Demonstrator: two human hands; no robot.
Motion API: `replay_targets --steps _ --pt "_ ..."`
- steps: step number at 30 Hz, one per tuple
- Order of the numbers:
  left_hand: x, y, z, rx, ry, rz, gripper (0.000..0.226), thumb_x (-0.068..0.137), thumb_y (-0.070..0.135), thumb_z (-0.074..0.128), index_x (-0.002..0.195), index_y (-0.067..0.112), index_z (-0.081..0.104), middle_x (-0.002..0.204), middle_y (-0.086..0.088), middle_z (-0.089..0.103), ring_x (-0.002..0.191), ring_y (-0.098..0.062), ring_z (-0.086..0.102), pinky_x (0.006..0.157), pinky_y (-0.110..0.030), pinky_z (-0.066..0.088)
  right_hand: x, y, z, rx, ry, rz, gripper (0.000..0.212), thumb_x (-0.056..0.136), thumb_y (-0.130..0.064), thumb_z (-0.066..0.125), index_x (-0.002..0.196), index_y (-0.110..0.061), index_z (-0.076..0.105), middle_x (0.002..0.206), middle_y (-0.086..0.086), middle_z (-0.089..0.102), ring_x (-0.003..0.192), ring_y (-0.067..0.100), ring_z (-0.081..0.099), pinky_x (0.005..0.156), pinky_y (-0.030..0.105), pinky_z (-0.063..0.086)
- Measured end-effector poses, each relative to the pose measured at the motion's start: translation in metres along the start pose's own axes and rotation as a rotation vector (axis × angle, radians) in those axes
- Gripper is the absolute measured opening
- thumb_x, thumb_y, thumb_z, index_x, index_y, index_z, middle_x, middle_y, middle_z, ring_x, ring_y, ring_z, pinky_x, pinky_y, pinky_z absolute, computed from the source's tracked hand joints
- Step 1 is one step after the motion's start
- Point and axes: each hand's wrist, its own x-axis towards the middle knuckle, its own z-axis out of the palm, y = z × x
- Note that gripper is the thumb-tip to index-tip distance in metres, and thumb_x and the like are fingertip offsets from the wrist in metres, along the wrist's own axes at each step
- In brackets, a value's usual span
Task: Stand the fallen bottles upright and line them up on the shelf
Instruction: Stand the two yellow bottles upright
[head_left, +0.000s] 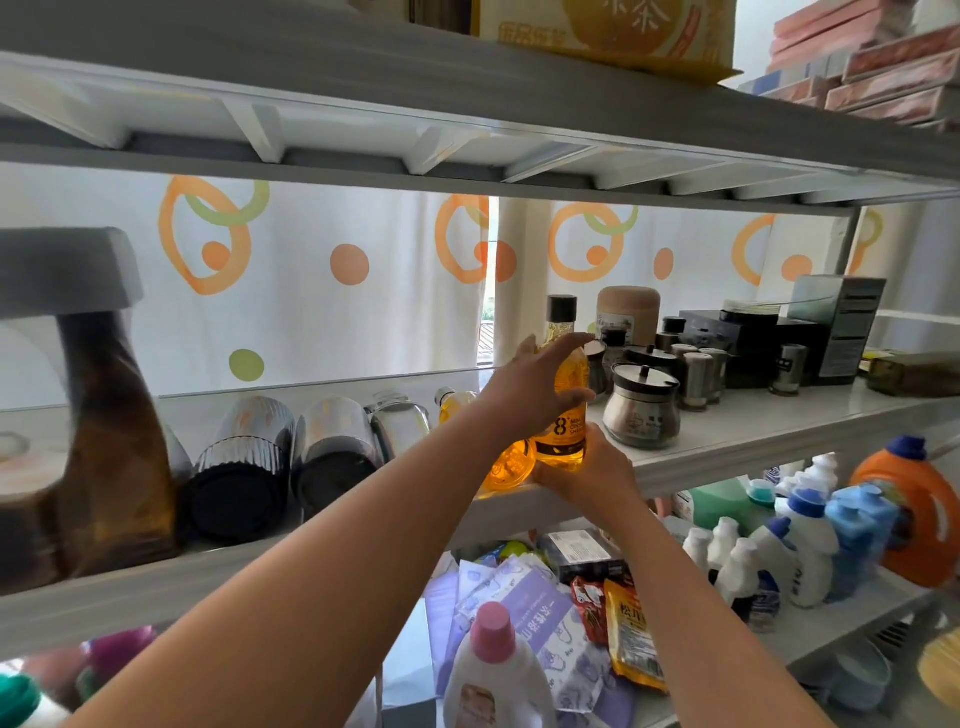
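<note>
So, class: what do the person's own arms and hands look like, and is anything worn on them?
No sleeves show anywhere up to the frame's edge. The left hand and right hand wear no gloves; no watch, bracelet or ring shows.

One head-worn wide view, middle shelf faced close in at centre, upper shelf seen from beneath along the top, lower shelf looked down on, lower right.

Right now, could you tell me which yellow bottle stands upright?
The black-capped bottle in the left hand and right hand; the other yellow bottle lies flat.
</note>
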Motion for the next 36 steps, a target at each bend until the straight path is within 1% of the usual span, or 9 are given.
replay_targets --steps 5,8,11,13,15,18,24,30,36 --pt "-0.016 -0.005 -0.017 -0.155 0.003 0.027 0.054 0.088 0.039 0.060 0.136 0.049 0.036 0.156 -0.015 0.013 0.141 -0.037 0.023 0.109 -0.050 0.034 -0.004 0.000 0.001 -0.020 0.040 -0.030 0.071 0.072 -0.047 0.072 0.127 -0.018 0.039 0.117 0.001 0.061 0.109 0.023 0.056 0.095 0.040 0.041" --pt "-0.030 -0.014 -0.032 -0.207 0.106 0.086 0.041 0.087 0.034 0.060 0.125 0.042 0.048 0.147 -0.006 0.040 0.137 -0.024 0.033 0.107 -0.040 0.034 -0.007 0.001 -0.001 0.053 0.008 -0.051 0.098 0.070 -0.051 0.073 0.144 -0.022 0.016 0.133 0.004 0.052 0.120 0.026 0.050 0.098 0.044 0.041" --pt "-0.040 -0.020 -0.047 -0.215 0.197 0.019 0.027 0.086 0.027 0.061 0.112 0.030 0.057 0.117 -0.001 0.062 0.111 -0.016 0.055 0.090 -0.029 0.044 -0.020 -0.006 -0.008 0.212 0.104 -0.069 0.108 0.063 -0.066 0.064 0.147 -0.026 0.009 0.144 0.011 0.036 0.129 0.026 0.039 0.099 0.039 0.037" --pt "-0.043 -0.022 -0.053 -0.217 0.235 -0.038 0.018 0.083 0.023 0.060 0.099 0.031 0.060 0.102 0.002 0.066 0.096 -0.014 0.059 0.084 -0.031 0.049 -0.034 -0.016 -0.009 0.243 0.287 -0.146 0.101 0.058 -0.074 0.050 0.141 -0.021 0.027 0.137 0.012 0.039 0.123 0.025 0.042 0.092 0.033 0.037" --pt "-0.043 -0.025 -0.054 -0.182 0.236 -0.086 0.015 0.083 0.022 0.058 0.096 0.029 0.062 0.094 0.004 0.065 0.087 -0.012 0.059 0.078 -0.028 0.049 -0.047 -0.031 -0.007 0.182 0.413 -0.278 0.073 0.066 -0.061 0.049 0.125 -0.019 0.043 0.118 0.005 0.044 0.107 0.019 0.046 0.082 0.031 0.041" --pt "-0.038 -0.031 -0.054 -0.123 0.219 -0.141 0.016 0.084 0.023 0.055 0.097 0.025 0.065 0.087 0.005 0.062 0.082 -0.012 0.056 0.070 -0.025 0.043 -0.052 -0.055 0.003 0.019 0.364 -0.416 0.046 0.076 -0.043 0.056 0.116 -0.021 0.050 0.108 0.000 0.045 0.098 0.015 0.047 0.075 0.030 0.046" --pt "-0.031 -0.061 -0.042 -0.043 0.262 -0.284 0.019 0.089 0.026 0.049 0.099 0.019 0.064 0.093 -0.003 0.069 0.081 -0.020 0.060 0.069 -0.027 0.044 -0.049 -0.072 0.020 -0.198 0.219 -0.358 0.048 0.085 -0.048 0.056 0.127 -0.024 0.051 0.116 0.004 0.051 0.108 0.017 0.047 0.081 0.021 0.038" --pt "-0.033 -0.071 -0.023 0.329 0.219 -0.164 0.022 0.093 0.017 0.041 0.110 0.012 0.053 0.104 -0.013 0.065 0.098 -0.030 0.059 0.079 -0.038 0.050 -0.047 -0.075 0.027 -0.193 0.239 -0.300 0.050 0.082 -0.050 0.061 0.124 -0.023 0.052 0.105 0.005 0.054 0.096 0.017 0.053 0.071 0.019 0.037" --pt "-0.036 -0.072 -0.021 0.323 0.320 -0.231 0.025 0.097 0.022 0.033 0.115 0.008 0.043 0.106 -0.019 0.055 0.100 -0.034 0.051 0.082 -0.041 0.042 -0.049 -0.075 0.033 -0.191 0.263 -0.305 0.044 0.083 -0.043 0.061 0.121 -0.022 0.051 0.104 0.006 0.053 0.093 0.017 0.053 0.066 0.017 0.032"
